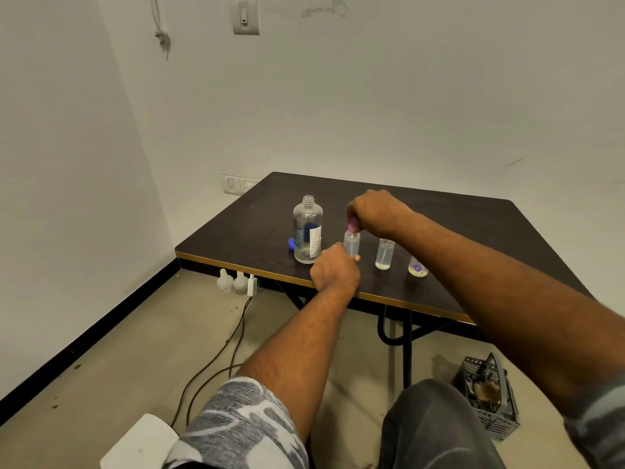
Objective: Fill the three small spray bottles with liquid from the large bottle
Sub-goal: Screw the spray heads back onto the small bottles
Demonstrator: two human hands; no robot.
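Three small spray bottles stand in a row near the front edge of the dark bench (473,231), at the centre of the frame, and just left of them we see the large bottle (307,231) upright, its neck uncapped and only a little clear liquid at its bottom. A blue cap (290,243) lies on the bench, touching the large bottle's left side. Our left hand (334,270) grips the lower part of the first small bottle (351,243), fingers curled round it. Our right hand (378,211) comes from above and pinches the purple spray top (353,227) sitting on that bottle's neck. To the right, the second small bottle (384,253) holds clear liquid, its top hidden behind our right forearm. The third small bottle (418,267), with a purple flower print, is half hidden by the same forearm. At lower right a black crate (487,397) sits on the floor.
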